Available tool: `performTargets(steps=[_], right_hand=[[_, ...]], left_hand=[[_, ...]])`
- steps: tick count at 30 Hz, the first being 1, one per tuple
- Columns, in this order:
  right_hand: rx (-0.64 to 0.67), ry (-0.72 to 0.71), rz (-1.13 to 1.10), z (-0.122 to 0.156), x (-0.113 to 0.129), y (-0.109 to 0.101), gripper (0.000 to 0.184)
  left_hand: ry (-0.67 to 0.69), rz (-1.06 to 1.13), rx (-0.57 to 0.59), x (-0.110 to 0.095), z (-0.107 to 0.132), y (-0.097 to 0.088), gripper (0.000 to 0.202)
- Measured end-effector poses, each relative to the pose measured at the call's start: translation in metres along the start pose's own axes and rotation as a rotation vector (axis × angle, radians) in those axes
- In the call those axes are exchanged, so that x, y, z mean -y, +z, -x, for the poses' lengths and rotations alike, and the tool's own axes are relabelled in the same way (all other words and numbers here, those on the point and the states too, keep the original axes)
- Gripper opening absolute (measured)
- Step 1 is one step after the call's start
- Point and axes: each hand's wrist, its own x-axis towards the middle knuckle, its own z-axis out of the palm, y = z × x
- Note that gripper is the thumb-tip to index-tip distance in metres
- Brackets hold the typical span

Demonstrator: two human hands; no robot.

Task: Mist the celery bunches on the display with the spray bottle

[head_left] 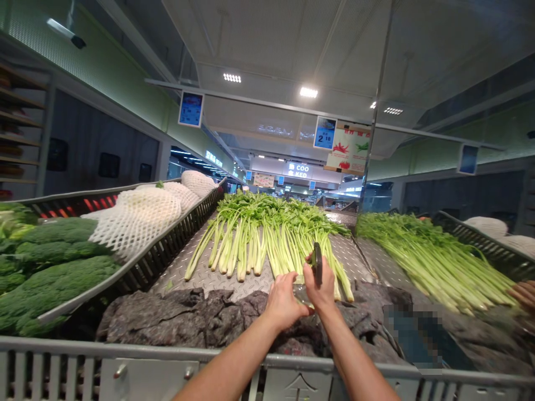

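Observation:
My two hands meet over the near ends of a row of green celery bunches (267,239) lying on a perforated metal shelf (200,273). My right hand (320,287) is closed round a slim dark object (317,263) that stands upright; I cannot make out what it is. My left hand (283,301) is curled against the right, fingers closed on something pale and partly hidden between the hands, at the base of the stalks. A dark grey damp cloth (179,317) lies under both wrists.
Broccoli (45,267) and foam-netted white produce (142,214) fill a slanted black tray at left. More celery (430,256) lies at right, where another hand (524,292) shows at the edge. A grey metal rail (125,356) runs along the front. Price signs (325,132) hang overhead.

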Motion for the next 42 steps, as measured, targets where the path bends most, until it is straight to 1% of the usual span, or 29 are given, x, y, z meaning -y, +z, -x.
performTargets(steps=[5, 12, 18, 24, 28, 31, 34, 37, 42], right_hand=[[0.007, 0.021, -0.001, 0.002, 0.002, -0.001, 0.028], [0.002, -0.006, -0.014, 0.003, 0.003, -0.001, 0.03], [-0.03, 0.105, -0.021, 0.002, 0.001, 0.001, 0.028], [-0.018, 0.114, -0.013, 0.0, 0.002, 0.001, 0.026], [0.016, 0.169, 0.002, -0.009, 0.003, 0.007, 0.024], [0.068, 0.146, 0.019, -0.015, 0.004, 0.017, 0.023], [0.093, 0.112, -0.021, -0.015, 0.003, 0.023, 0.023], [0.075, 0.125, -0.051, -0.012, 0.0, 0.022, 0.024], [0.039, 0.117, -0.003, -0.01, -0.003, 0.014, 0.022]], left_hand=[[-0.01, -0.021, 0.003, 0.003, 0.0, 0.002, 0.072], [-0.014, 0.007, -0.01, 0.003, 0.0, 0.002, 0.071], [-0.039, -0.003, 0.005, 0.001, 0.0, 0.001, 0.071], [-0.026, 0.011, 0.019, 0.004, -0.002, 0.003, 0.071], [-0.103, 0.05, 0.0, 0.009, -0.007, 0.004, 0.073], [-0.163, 0.067, -0.029, 0.012, -0.011, 0.003, 0.074], [-0.183, 0.051, -0.05, 0.013, -0.011, 0.0, 0.075], [-0.166, 0.033, -0.028, 0.013, -0.01, 0.001, 0.075], [-0.13, 0.055, -0.012, 0.01, -0.008, 0.004, 0.076]])
